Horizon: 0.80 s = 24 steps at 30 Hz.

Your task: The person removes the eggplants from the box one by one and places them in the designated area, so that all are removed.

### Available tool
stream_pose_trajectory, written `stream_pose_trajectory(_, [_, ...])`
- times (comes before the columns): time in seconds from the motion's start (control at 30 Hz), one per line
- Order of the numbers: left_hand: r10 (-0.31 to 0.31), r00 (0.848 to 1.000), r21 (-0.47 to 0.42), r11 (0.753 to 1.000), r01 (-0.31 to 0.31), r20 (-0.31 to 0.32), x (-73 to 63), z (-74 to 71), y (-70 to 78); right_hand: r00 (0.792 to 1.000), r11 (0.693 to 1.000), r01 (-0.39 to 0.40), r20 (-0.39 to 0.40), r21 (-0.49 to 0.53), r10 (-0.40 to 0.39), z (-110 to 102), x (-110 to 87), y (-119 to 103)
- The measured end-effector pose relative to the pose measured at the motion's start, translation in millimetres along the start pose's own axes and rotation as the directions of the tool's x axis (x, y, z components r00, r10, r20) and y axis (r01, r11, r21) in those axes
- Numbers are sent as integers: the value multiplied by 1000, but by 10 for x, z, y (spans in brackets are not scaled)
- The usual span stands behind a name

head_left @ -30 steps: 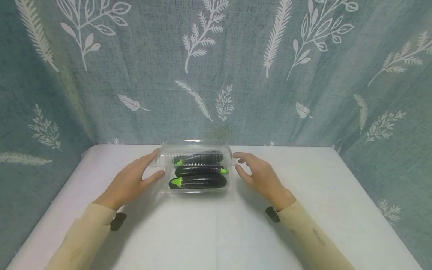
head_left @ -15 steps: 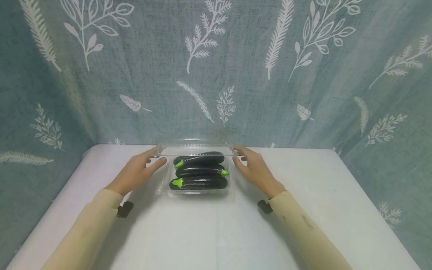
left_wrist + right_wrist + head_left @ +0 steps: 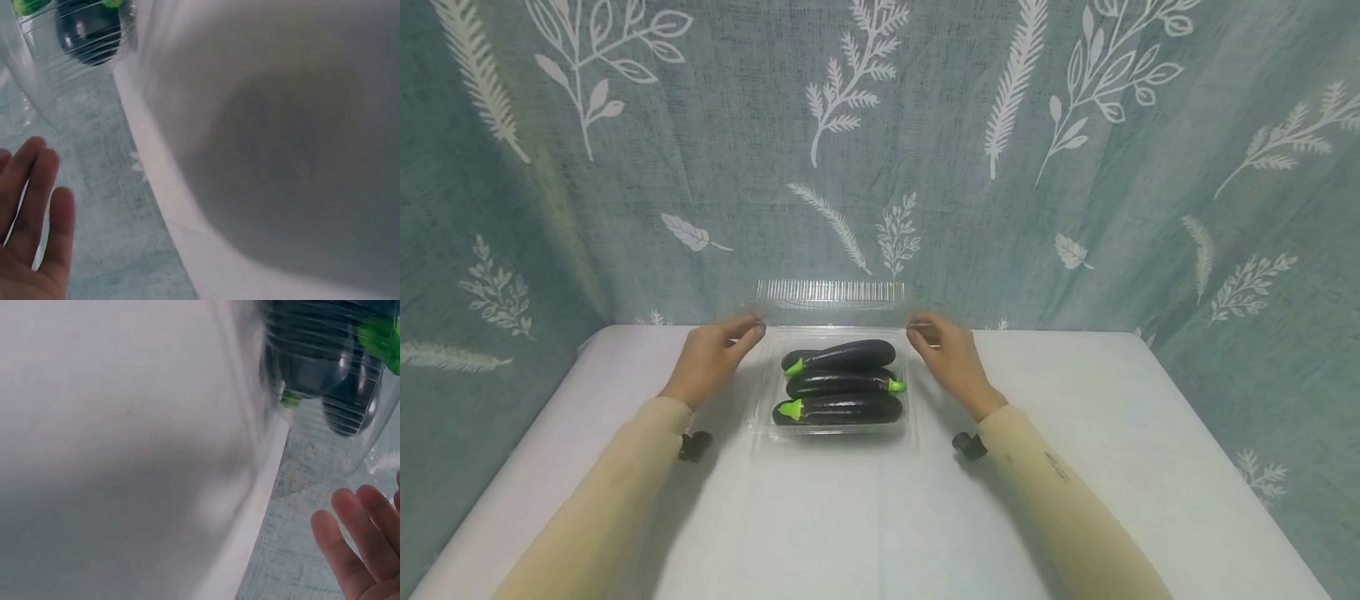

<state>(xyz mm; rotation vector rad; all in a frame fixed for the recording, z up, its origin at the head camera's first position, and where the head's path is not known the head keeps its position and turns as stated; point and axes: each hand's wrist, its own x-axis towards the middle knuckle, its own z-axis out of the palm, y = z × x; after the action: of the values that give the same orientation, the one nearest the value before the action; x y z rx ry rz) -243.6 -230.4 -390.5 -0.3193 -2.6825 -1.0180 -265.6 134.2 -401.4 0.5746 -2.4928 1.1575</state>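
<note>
A clear plastic clamshell container (image 3: 842,430) lies on the table with three glossy dark eggplants inside: a back one (image 3: 857,355), a middle one (image 3: 835,383) and a front one (image 3: 853,408). Its hinged lid (image 3: 831,292) stands raised at the back. My left hand (image 3: 709,357) pinches the lid's left side between thumb and index finger; my right hand (image 3: 951,357) does likewise on the right. In the wrist views, the other fingers of the left hand (image 3: 37,219) and right hand (image 3: 365,540) are extended beside the plastic. Both pinch points are outside those views.
The container sits near the far edge of the white table (image 3: 880,517). A blue-green curtain (image 3: 925,108) with white leaf prints hangs right behind it and along both sides. Dark wrist devices, such as the left one (image 3: 697,445), stick out below each cuff.
The lid has swung up and back, away from the eggplants, which now show uncovered. Both hands have moved forward and inward with it, thumbs closing towards the index fingers.
</note>
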Motion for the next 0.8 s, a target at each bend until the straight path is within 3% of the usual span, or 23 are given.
stream_pose_trajectory(0.1, [-29,998,-25,999,28,-48,35,25,0,999,999,-51,-10,20,51,22,18,-7])
stream_pose_trajectory(0.23, [-14,996,-13,1000,13,-86,102,41,0,995,996,-89,-33,16,89,33,51,4])
stream_pose_trajectory(0.47, [12,996,-6,1000,-12,-85,238,52,0,988,990,-135,-73,-30,132,21,128,39])
stream_pose_trajectory(0.8, [-32,997,-21,999,31,-68,425,47,25,980,980,-200,-19,4,200,5,219,9])
